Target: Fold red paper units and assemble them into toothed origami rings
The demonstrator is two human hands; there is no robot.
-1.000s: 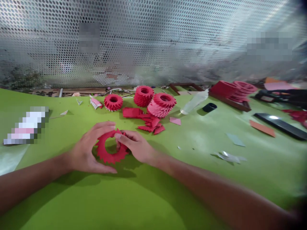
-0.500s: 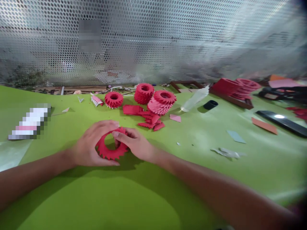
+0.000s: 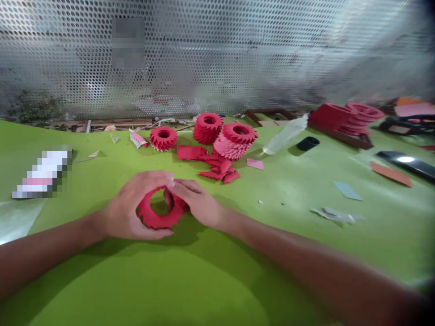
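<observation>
Table (image 3: 136, 280): green. Left hand (image 3: 124, 208): curved widely round the ring's left side, holding it. Right hand (image 3: 205, 206): pinching its far right rim. Ring (image 3: 155, 219): red, toothed, between both hands; seemingly being evened, calling for light, matched pressure.

A red folded-paper ring (image 3: 159, 220) with a jagged, sawtooth outer edge and a round open middle is resting between the two hands (image 3: 136, 206) (image 3: 200, 201) above the green tabletop (image 3: 142, 280), its flat face tilting toward the viewer and its upper rim sitting partly hidden under the fingers.
</observation>
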